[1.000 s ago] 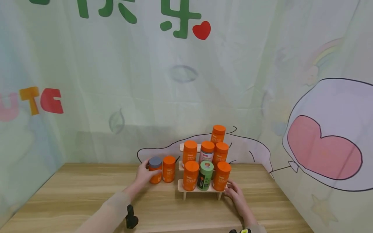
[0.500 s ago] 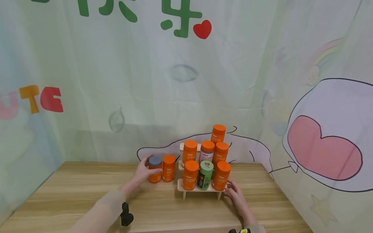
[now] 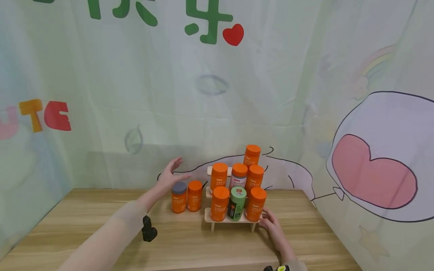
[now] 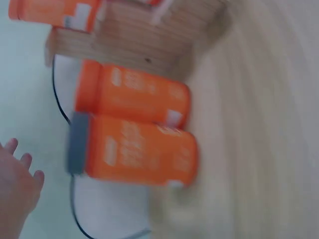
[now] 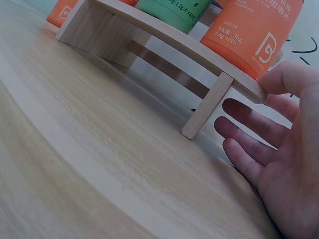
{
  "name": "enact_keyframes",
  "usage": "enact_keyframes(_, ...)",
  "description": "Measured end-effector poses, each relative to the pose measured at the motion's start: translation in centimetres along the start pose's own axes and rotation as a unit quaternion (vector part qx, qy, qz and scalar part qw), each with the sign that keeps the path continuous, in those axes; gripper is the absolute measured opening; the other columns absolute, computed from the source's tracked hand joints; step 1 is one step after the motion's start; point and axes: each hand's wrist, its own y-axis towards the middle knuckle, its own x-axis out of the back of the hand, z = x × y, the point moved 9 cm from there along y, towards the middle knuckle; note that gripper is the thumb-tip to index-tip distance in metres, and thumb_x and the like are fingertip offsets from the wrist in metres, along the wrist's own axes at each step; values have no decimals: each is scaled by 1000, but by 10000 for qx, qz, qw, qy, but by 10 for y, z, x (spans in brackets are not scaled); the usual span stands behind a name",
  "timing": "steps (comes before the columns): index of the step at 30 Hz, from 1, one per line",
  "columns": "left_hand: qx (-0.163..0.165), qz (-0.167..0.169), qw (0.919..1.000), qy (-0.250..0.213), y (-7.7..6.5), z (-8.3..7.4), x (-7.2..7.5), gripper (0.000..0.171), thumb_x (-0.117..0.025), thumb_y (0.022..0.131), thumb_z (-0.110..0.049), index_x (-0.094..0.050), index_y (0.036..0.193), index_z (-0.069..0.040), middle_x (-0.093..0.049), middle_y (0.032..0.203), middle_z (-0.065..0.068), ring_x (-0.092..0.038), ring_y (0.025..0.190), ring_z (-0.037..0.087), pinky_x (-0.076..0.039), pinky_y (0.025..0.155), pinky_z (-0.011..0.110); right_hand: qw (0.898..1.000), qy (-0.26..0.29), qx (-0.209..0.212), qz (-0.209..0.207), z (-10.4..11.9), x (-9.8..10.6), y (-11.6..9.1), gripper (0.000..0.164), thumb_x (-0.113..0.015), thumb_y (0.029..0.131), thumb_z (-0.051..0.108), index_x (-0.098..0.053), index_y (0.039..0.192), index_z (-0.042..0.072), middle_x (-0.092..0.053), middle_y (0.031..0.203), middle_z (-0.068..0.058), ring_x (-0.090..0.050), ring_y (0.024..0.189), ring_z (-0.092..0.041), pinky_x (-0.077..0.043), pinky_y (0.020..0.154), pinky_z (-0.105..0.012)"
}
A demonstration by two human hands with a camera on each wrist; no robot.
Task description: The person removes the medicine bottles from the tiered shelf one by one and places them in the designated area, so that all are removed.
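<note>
My left hand (image 3: 169,177) is raised, fingers spread and holding nothing, just above an orange bottle with a grey cap (image 3: 179,197). An orange-capped orange bottle (image 3: 194,196) stands close beside that one on the table. In the left wrist view the left hand (image 4: 19,186) shows at the left edge, apart from both bottles. My right hand (image 3: 274,229) pinches the right end of a tiered wooden stand (image 3: 234,219) between thumb and index finger; its other fingers are loosely bent below the board. An orange bottle (image 5: 251,37) stands on the board right by the thumb.
On the stand's front tier a green bottle (image 3: 236,203) sits between two orange ones. The tiers behind carry several more, including a white-labelled bottle with an orange cap (image 3: 239,176). A printed curtain (image 3: 112,94) hangs behind the wooden table (image 3: 101,226).
My left hand has let go of the grey-capped bottle and risen above it, fingers spreading. That bottle stays on the table. The right hand keeps its place at the stand's end.
</note>
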Motion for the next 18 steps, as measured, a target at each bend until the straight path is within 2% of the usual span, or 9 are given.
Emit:
enact_keyframes(6, -414, 83, 9991, -19, 22, -43, -25, 79, -71, 90, -22, -26, 154, -10, -30, 159, 15, -24, 147, 33, -18, 120, 54, 10000, 22, 66, -8, 1, 0, -1, 49, -48, 93, 1, -35, 136, -17, -58, 109, -11, -59, 87, -3, -53, 79, -21)
enact_keyframes(12, -755, 542, 9954, -231, 40, -84, -61, 81, -73, 88, -22, -26, 154, -13, -30, 159, 12, -26, 146, 32, -19, 119, 56, 10000, -18, -18, -27, -1, 1, 0, 48, -48, 94, 1, -35, 137, -16, -57, 108, -9, -59, 87, -3, -53, 79, -21)
enact_keyframes(18, -972, 883, 9912, -186, 51, -118, -93, 86, -76, 86, -24, -26, 155, -16, -31, 159, 8, -27, 146, 29, -21, 119, 55, 9998, 179, -77, -65, -2, 1, 0, 49, -49, 92, -1, -37, 137, -15, -59, 107, -10, -60, 85, -5, -53, 78, -21)
